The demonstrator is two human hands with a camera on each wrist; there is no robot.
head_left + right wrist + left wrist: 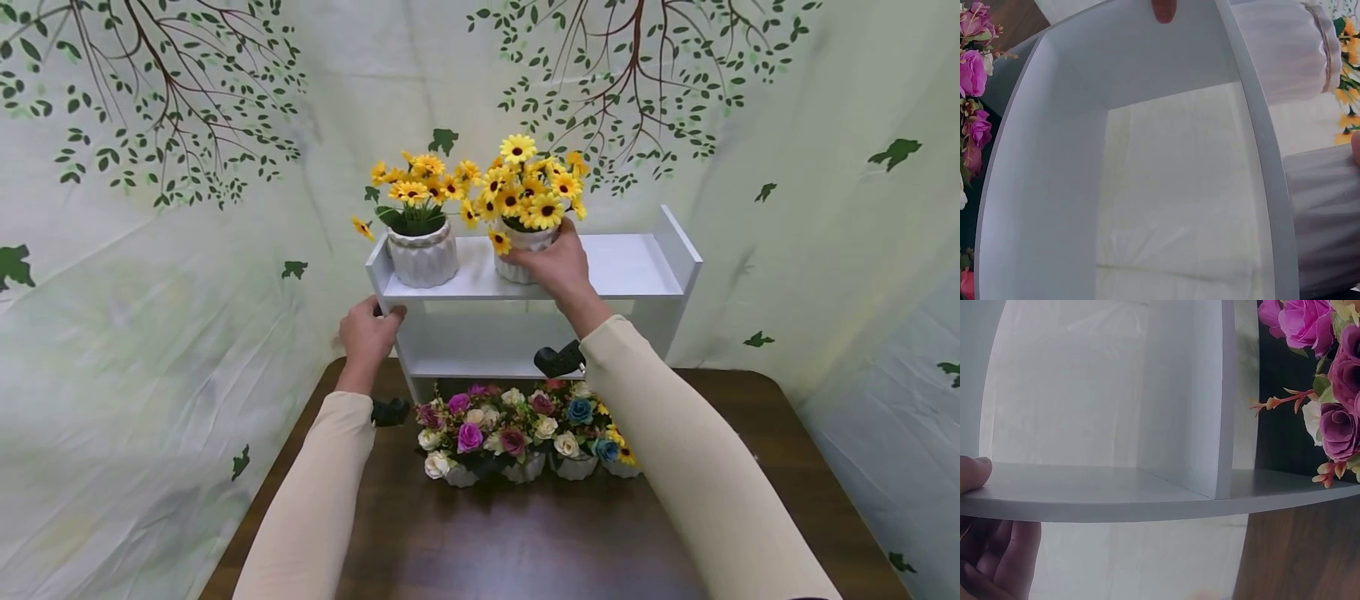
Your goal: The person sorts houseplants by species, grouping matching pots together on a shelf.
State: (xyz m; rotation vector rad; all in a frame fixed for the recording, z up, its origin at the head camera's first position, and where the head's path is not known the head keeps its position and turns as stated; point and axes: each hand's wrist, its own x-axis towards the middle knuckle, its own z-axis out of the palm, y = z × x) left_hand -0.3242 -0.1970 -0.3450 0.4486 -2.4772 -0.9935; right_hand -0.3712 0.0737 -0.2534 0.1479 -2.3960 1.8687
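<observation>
A white shelf unit [626, 258] stands on the table, its top board level. My right hand [558, 265] grips a white ribbed pot [512, 272] of yellow sunflower-like flowers [528, 187] at the top board's middle. To its left on the same board stands a matching pot [423, 258] with yellow flowers. My left hand [367, 337] holds the unit's left side panel [1104, 511], thumb on one face and fingers [1017, 559] on the other. In the right wrist view, a fingertip [1357, 147] shows at the gripped pot, while most of the right hand is out of frame.
Several white pots [573, 467] of purple, cream, red and blue roses stand close together at the unit's base, partly behind my right sleeve. They sit on a dark brown table [517, 542]. A leaf-printed curtain [360, 75] hangs behind.
</observation>
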